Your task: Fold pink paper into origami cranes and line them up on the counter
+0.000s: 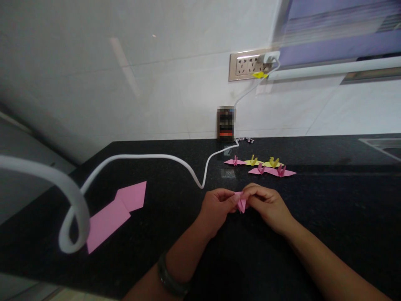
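Left hand [216, 209] and right hand [267, 205] pinch folded paper [241, 205]. Counter [341, 213] spreads right of it; past it, cranes [261, 169], then counter's edge [156, 141].

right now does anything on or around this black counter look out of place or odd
Yes: a small bright-yellow piece sits by the lower edge of the metallic-framed wall socket panel, while two yellow folded-paper cranes stand on the counter. The long white cable also loops loosely, hiding part of the flat pink paper sheets.
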`<state>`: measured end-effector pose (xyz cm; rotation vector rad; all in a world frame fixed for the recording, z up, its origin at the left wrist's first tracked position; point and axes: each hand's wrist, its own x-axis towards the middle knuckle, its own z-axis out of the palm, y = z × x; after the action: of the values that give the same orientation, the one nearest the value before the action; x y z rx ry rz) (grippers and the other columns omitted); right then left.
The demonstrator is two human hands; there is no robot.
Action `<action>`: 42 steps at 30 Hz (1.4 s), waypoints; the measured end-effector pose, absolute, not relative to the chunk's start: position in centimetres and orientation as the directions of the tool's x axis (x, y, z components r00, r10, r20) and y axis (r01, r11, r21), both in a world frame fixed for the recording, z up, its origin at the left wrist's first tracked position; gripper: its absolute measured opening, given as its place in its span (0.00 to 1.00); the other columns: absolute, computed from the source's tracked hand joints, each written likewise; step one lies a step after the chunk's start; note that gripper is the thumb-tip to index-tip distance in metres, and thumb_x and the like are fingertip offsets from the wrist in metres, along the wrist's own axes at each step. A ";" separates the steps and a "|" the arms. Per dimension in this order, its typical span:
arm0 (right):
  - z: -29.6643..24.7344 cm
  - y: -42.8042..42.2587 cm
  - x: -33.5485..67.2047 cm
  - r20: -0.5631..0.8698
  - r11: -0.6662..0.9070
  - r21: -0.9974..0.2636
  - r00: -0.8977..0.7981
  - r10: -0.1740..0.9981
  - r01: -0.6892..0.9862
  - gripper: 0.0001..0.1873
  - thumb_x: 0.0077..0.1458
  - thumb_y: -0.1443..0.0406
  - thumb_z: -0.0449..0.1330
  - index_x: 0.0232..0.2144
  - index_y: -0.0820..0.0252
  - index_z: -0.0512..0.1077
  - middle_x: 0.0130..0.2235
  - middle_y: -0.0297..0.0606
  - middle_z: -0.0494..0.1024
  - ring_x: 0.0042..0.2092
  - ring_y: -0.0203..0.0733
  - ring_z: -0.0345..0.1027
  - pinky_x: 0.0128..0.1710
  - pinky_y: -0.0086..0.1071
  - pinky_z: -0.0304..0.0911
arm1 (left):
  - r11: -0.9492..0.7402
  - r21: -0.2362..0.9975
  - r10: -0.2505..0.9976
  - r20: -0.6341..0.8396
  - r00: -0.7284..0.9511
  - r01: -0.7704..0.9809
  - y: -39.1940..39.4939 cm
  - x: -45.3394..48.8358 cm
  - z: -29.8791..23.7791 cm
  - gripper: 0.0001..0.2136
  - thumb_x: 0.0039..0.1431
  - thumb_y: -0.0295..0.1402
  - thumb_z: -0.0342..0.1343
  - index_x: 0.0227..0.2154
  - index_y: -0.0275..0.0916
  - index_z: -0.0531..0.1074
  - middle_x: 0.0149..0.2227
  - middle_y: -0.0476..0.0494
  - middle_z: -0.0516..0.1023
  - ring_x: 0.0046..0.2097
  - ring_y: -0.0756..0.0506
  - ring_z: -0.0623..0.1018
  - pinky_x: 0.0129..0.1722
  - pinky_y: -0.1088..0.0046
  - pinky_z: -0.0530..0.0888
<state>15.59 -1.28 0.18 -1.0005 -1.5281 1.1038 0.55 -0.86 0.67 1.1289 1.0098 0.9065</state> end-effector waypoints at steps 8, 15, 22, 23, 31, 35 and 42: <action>-0.2 -1.3 14.8 0.019 0.020 -1.000 -0.157 0.987 0.008 0.15 0.45 0.60 0.56 0.36 0.62 0.65 0.25 0.34 0.68 0.26 0.33 0.62 0.25 0.27 0.60 | 0.073 0.997 0.972 -0.070 0.224 -0.007 -0.8 0.5 0.4 0.13 0.44 0.39 0.53 0.27 0.33 0.71 0.24 0.45 0.73 0.26 0.52 0.70 0.26 0.76 0.66; -0.5 -1.2 15.1 0.057 0.077 -0.989 -0.161 0.985 0.122 0.12 0.47 0.58 0.54 0.28 0.63 0.68 0.23 0.34 0.70 0.25 0.32 0.61 0.25 0.27 0.58 | -0.034 0.994 0.977 0.011 0.215 0.103 -0.8 0.4 -0.2 0.12 0.46 0.39 0.51 0.28 0.35 0.71 0.27 0.44 0.73 0.28 0.51 0.71 0.28 0.76 0.66; -0.4 -1.3 15.0 0.070 0.102 -0.979 -0.180 0.981 0.175 0.11 0.49 0.60 0.53 0.28 0.63 0.68 0.24 0.34 0.69 0.25 0.32 0.60 0.26 0.28 0.57 | -0.066 0.985 0.975 0.030 0.220 0.162 -0.8 0.5 -0.3 0.13 0.47 0.40 0.50 0.30 0.35 0.70 0.27 0.44 0.73 0.28 0.51 0.70 0.29 0.76 0.66; -0.3 -1.4 15.0 0.065 0.098 -0.980 -0.184 0.981 0.176 0.10 0.49 0.60 0.53 0.28 0.63 0.68 0.24 0.34 0.69 0.25 0.32 0.60 0.26 0.28 0.57 | -0.071 0.983 0.975 0.032 0.219 0.171 -0.8 0.4 -0.2 0.13 0.47 0.40 0.50 0.29 0.35 0.70 0.27 0.44 0.73 0.28 0.51 0.70 0.28 0.76 0.66; 0.0 -1.7 14.6 0.054 0.092 -0.981 -0.219 0.974 0.168 0.10 0.48 0.61 0.54 0.26 0.63 0.66 0.23 0.34 0.68 0.26 0.32 0.60 0.26 0.27 0.57 | -0.114 0.958 0.977 0.059 0.207 0.263 -0.8 0.2 -0.4 0.13 0.48 0.41 0.49 0.24 0.35 0.68 0.23 0.47 0.71 0.26 0.51 0.69 0.26 0.77 0.64; 0.0 -1.8 14.7 0.084 0.122 -0.983 -0.258 0.963 0.137 0.09 0.49 0.61 0.53 0.26 0.63 0.65 0.23 0.33 0.67 0.26 0.32 0.60 0.27 0.27 0.57 | -0.148 0.958 0.967 0.089 0.238 0.244 -1.0 0.2 0.0 0.12 0.49 0.40 0.48 0.22 0.35 0.65 0.22 0.48 0.70 0.26 0.52 0.68 0.26 0.77 0.64; 0.2 -2.0 14.7 0.112 0.142 -0.984 -0.258 0.960 0.104 0.08 0.49 0.62 0.54 0.25 0.63 0.65 0.23 0.33 0.67 0.26 0.33 0.60 0.27 0.28 0.56 | -0.173 0.962 0.957 0.114 0.268 0.209 -1.3 0.2 0.5 0.11 0.50 0.38 0.48 0.21 0.35 0.64 0.22 0.49 0.69 0.26 0.53 0.68 0.26 0.78 0.64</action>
<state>14.69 -2.01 0.23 -1.0691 -1.5444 1.2328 0.16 -1.26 0.47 1.5984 1.1037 0.9989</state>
